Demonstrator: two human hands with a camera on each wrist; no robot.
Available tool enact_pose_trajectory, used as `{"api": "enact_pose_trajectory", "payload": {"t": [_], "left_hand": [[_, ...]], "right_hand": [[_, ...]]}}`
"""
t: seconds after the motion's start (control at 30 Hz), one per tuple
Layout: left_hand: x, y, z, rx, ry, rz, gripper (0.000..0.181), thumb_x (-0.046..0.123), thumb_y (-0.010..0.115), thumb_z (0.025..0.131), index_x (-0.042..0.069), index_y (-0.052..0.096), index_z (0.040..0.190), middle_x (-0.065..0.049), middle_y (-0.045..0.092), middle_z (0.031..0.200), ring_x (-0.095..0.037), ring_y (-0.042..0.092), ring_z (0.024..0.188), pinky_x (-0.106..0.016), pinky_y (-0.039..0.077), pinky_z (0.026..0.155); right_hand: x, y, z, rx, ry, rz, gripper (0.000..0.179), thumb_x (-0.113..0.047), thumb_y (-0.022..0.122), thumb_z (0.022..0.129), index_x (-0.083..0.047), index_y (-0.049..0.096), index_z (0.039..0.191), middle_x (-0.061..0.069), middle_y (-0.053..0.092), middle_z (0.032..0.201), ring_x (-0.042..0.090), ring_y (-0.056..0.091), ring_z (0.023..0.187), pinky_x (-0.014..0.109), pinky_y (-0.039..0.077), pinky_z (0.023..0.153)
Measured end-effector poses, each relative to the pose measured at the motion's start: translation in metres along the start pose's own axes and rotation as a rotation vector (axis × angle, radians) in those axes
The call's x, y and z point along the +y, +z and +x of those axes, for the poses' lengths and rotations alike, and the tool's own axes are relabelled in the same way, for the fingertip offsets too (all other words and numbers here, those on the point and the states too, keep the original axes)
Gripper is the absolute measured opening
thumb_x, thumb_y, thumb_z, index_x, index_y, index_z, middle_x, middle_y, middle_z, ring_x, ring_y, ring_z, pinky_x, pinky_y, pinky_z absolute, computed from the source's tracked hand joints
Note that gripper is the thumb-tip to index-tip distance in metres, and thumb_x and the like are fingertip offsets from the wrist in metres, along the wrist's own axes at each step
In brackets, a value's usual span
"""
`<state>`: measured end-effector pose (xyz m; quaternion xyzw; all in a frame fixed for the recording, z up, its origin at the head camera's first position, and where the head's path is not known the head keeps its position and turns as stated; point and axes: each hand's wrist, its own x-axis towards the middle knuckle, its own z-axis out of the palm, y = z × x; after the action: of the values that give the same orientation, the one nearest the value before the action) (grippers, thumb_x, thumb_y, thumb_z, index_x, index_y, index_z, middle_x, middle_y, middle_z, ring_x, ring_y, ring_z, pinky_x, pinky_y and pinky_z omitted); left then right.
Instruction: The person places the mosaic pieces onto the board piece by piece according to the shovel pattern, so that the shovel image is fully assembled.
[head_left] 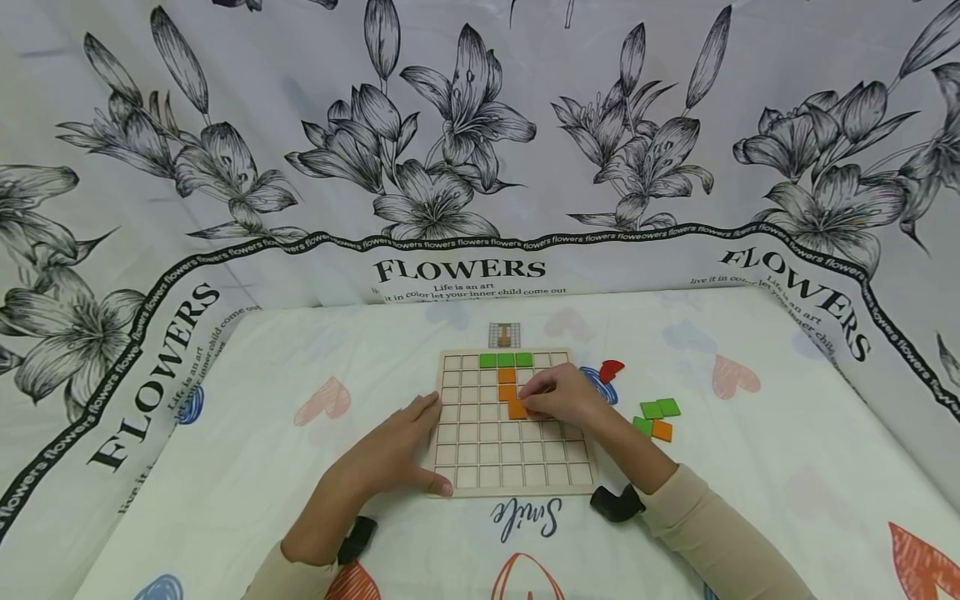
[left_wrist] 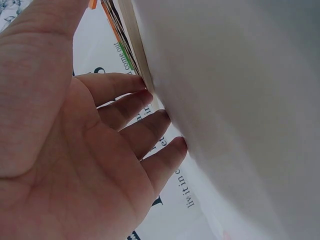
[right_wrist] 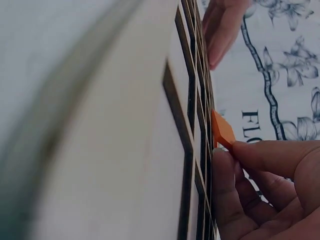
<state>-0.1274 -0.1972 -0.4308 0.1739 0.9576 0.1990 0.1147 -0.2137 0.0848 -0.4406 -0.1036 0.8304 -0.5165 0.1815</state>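
Right hand [head_left: 558, 396]: pinching an orange tile [right_wrist: 224, 129] between thumb and fingertips, over the board [head_left: 517, 492].
Orange tile: tilted in that pinch, at the near end of the orange pair [head_left: 507, 376]; impossible to tell if touching the grid.
Left hand [head_left: 397, 450]: outstretched, with fingertips at the board's left edge and thumb at the near left corner; apart from the right.
Board: flat on white cloth [head_left: 405, 542].
Green row [head_left: 506, 360]: three tiles, side by side along the board's far end, just beyond the orange pair.
Loose tiles [head_left: 651, 410]: three green, one orange, clustered right of the board.
Card [head_left: 504, 335]: grid-printed, just past the far edge.
Backdrop [head_left: 465, 150]: printed with black flowers.
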Motion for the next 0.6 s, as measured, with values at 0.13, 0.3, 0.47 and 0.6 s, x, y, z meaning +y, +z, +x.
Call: {"api": "enact_pose_trajectory", "payload": {"t": [0.13,0.3,0.47,0.6], "left_hand": [[-0.0001,0.0005,-0.0005,0.005,-0.002,0.002,0.125,0.059,0.088,0.061,0.001,0.031,0.156,-0.012,0.027,0.163,-0.035,0.025,0.148,-0.05,0.03,0.115],[0.0005,0.0008,-0.0003,0.008,-0.006,0.0,0.125,0.058,0.089,0.06,0.002,0.031,0.156,-0.012,0.027,0.163,-0.035,0.025,0.148,-0.049,0.03,0.116],[0.0005,0.0014,0.0004,0.01,0.007,0.003,0.126,0.059,0.088,0.06,0.001,0.031,0.156,-0.013,0.027,0.162,-0.035,0.025,0.148,-0.049,0.029,0.116],[-0.0003,0.0019,0.0004,0.013,0.008,0.013,0.126,0.059,0.088,0.06,0.001,0.031,0.156,-0.012,0.027,0.162,-0.035,0.026,0.148,-0.049,0.03,0.116]], "right_hand": [[-0.0004,0.003,-0.0005,0.004,-0.037,-0.043,0.003,-0.01,0.077,0.088,-0.008,0.079,0.089,0.002,0.071,0.079,0.019,0.066,0.071,0.03,0.057,0.065],[-0.0012,0.0058,-0.0009,0.017,-0.093,-0.12,0.004,-0.011,0.079,0.085,-0.013,0.078,0.088,-0.003,0.069,0.081,0.018,0.061,0.074,0.031,0.052,0.064],[-0.0014,0.0069,-0.0016,0.019,-0.113,-0.144,0.005,-0.012,0.08,0.084,-0.016,0.077,0.087,-0.004,0.068,0.083,0.02,0.058,0.075,0.033,0.05,0.063],[-0.001,0.0078,-0.0011,0.02,-0.127,-0.17,0.008,-0.012,0.082,0.083,-0.016,0.077,0.087,-0.006,0.068,0.083,0.018,0.058,0.076,0.032,0.051,0.066]]}}
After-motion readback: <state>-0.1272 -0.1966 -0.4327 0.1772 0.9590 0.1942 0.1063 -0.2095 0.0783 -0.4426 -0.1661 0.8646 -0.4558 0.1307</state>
